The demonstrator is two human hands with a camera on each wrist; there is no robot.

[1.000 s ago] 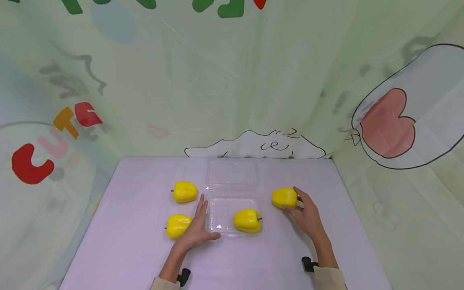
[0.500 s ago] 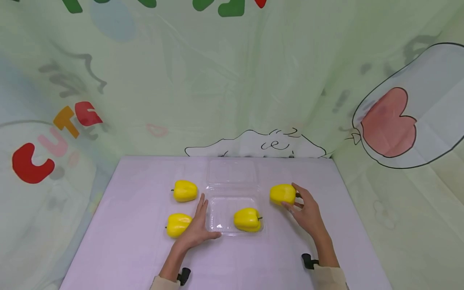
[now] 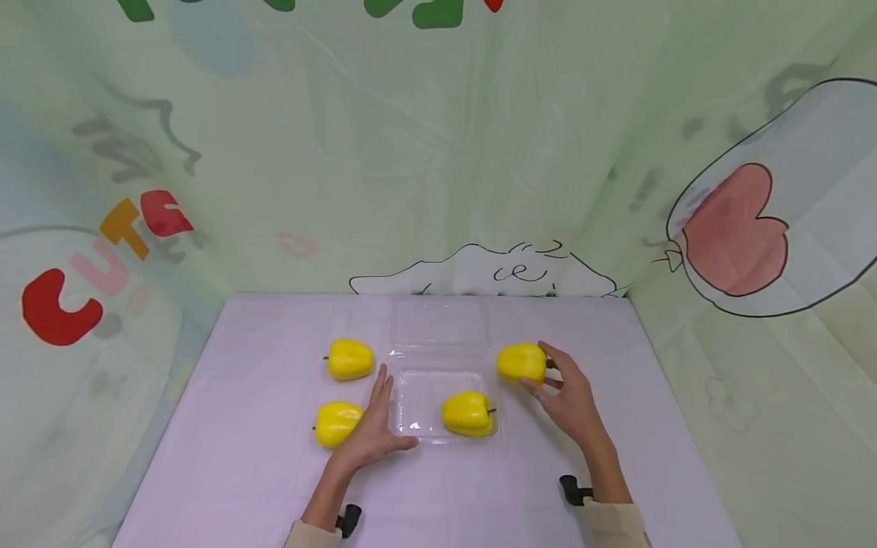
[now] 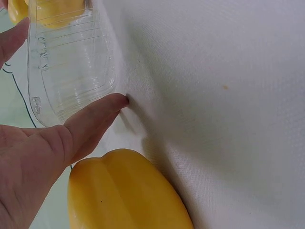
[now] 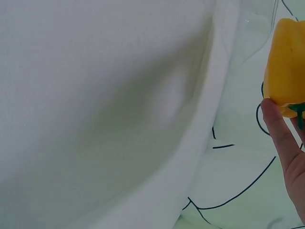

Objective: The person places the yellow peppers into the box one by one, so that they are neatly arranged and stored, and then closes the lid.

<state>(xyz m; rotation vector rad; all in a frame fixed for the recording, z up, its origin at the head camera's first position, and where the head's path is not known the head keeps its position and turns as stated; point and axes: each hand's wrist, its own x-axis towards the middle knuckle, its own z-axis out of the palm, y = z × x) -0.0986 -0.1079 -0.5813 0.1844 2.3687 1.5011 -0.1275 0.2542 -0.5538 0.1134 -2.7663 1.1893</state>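
Observation:
My right hand (image 3: 570, 397) holds a yellow bell pepper (image 3: 522, 362) between thumb and fingers, its green stem (image 5: 299, 109) toward the palm. It is lifted off the table just right of a clear plastic clamshell box (image 3: 419, 403). Along the box's left side my left hand (image 3: 373, 438) lies with straight fingers and the thumb spread out at the front edge. Inside the box, on its right side, rests another yellow bell pepper (image 3: 467, 414). A third bell pepper (image 3: 337, 423) sits just left of my left hand, partly covered by it in the head view.
One more yellow bell pepper (image 3: 350, 359) lies farther back, left of the box. The box's lid (image 3: 438, 323) is folded back flat toward the rear of the pale table (image 3: 260, 396). A printed curtain (image 3: 438, 167) rises behind and at both sides.
My right hand has carried its bell pepper up and to the left, closer to the box. The left hand and the other bell peppers have stayed in place.

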